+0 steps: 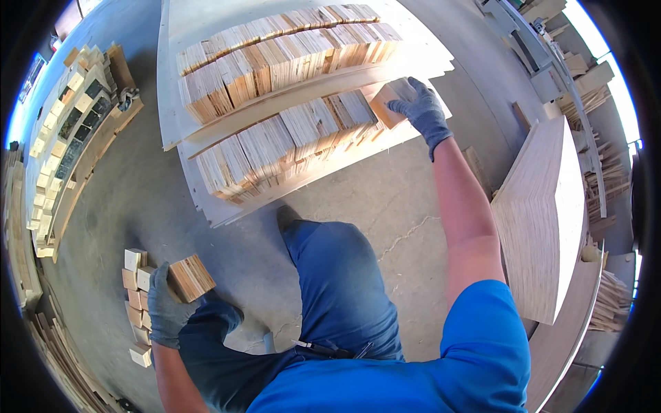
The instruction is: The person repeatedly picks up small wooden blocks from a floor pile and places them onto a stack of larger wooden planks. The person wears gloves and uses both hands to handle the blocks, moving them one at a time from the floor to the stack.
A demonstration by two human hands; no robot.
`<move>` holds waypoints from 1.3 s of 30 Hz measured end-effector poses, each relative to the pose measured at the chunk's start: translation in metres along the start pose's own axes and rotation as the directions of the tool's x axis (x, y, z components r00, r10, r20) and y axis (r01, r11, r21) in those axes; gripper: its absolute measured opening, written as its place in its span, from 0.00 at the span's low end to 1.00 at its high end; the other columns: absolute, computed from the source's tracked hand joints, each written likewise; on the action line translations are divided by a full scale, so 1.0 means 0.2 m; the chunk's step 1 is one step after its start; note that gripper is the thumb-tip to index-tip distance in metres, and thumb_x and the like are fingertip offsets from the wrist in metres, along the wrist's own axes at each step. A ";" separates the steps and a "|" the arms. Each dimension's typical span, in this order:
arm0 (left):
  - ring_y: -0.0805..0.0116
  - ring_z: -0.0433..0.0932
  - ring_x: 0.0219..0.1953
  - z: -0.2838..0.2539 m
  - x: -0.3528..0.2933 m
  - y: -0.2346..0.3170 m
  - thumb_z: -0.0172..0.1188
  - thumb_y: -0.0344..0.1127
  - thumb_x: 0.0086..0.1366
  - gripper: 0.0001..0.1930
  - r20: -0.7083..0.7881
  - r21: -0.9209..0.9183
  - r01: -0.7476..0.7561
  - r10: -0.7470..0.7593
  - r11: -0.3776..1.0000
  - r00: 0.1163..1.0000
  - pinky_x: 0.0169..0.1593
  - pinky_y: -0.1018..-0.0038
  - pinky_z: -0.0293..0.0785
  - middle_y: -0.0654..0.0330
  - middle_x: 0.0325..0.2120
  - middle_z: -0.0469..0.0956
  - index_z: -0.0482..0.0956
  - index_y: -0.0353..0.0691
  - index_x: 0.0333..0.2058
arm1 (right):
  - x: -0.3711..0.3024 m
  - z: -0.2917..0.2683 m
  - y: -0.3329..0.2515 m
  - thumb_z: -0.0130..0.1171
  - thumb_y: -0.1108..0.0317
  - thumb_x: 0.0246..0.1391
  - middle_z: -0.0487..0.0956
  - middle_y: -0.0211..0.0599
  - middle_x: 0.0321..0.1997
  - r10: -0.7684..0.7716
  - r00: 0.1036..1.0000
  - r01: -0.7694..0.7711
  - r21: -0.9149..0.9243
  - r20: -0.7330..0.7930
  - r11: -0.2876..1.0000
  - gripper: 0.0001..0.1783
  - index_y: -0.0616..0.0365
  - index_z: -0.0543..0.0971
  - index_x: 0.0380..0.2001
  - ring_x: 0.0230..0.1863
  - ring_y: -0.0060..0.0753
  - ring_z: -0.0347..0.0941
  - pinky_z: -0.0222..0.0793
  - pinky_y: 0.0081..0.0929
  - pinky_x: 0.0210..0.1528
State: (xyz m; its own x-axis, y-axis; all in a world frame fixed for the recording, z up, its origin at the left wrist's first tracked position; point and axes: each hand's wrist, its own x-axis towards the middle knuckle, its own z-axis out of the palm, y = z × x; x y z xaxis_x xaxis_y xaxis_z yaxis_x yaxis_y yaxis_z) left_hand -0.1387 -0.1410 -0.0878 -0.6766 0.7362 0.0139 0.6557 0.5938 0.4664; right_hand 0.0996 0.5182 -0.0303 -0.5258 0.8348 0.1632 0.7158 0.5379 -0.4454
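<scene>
The head view showed the person's two gloved hands well apart, each closed on a piece of wood, with the pale sheet as the main surface ahead. The right hand was over the sheet's right end, its thumb and fingers clamped about the end block; how far the fingertips reached around the far side could not be told. That block stood at the right end of the near row, which ran along the sheet's near edge. Farther across the sheet stood the two far rows of upright wooden pieces. The left hand was off the sheet, toward the person from its near left corner, and gripped the striped block with its fingers along the left side. Just beside that hand, also nearer the person than the sheet, was the small block stack. Well to the left of the sheet lay the long block pile, and to its right stood the thick panel stack.
</scene>
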 end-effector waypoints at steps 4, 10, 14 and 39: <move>0.48 0.74 0.58 0.01 0.02 0.02 0.83 0.36 0.36 0.52 0.049 0.057 0.023 -0.026 0.998 0.998 0.63 0.60 0.71 0.48 0.56 0.73 0.66 0.37 0.62 | 0.04 -0.10 0.02 0.82 0.60 0.35 0.71 0.51 0.67 -0.177 0.967 0.197 -0.101 0.181 0.975 0.58 0.53 0.63 0.71 0.67 0.48 0.68 0.67 0.36 0.68; 0.46 0.75 0.56 0.04 0.05 0.05 0.83 0.38 0.39 0.49 0.054 0.083 -0.030 0.026 0.996 0.998 0.62 0.60 0.73 0.46 0.53 0.74 0.67 0.37 0.61 | 0.12 -0.11 0.21 0.77 0.75 0.32 0.69 0.46 0.69 -0.226 0.903 0.285 -0.118 0.366 0.951 0.57 0.48 0.65 0.71 0.70 0.47 0.64 0.61 0.34 0.73; 0.46 0.74 0.57 0.03 0.06 0.07 0.82 0.38 0.39 0.48 0.067 0.066 -0.021 0.017 0.998 0.998 0.63 0.60 0.72 0.46 0.54 0.74 0.67 0.37 0.61 | 0.09 -0.10 0.24 0.78 0.65 0.37 0.65 0.47 0.73 -0.273 0.893 0.360 -0.204 0.357 0.911 0.53 0.52 0.66 0.70 0.73 0.48 0.61 0.58 0.35 0.75; 0.45 0.75 0.55 -0.03 0.02 0.00 0.82 0.38 0.39 0.49 0.113 0.066 -0.009 0.002 0.998 0.994 0.61 0.60 0.73 0.45 0.52 0.74 0.68 0.34 0.60 | 0.21 -0.14 -0.03 0.77 0.73 0.24 0.68 0.48 0.70 -0.138 0.877 0.274 -0.245 0.460 0.930 0.66 0.56 0.58 0.73 0.70 0.49 0.65 0.62 0.33 0.72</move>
State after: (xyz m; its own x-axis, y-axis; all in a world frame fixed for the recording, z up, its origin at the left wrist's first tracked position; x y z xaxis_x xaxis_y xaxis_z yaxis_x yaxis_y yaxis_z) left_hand -0.1434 -0.1391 -0.0832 -0.6331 0.7693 -0.0855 0.6825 0.6070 0.4071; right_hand 0.0862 0.5528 0.0048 -0.7712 0.6044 -0.2001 0.6339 0.7579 -0.1539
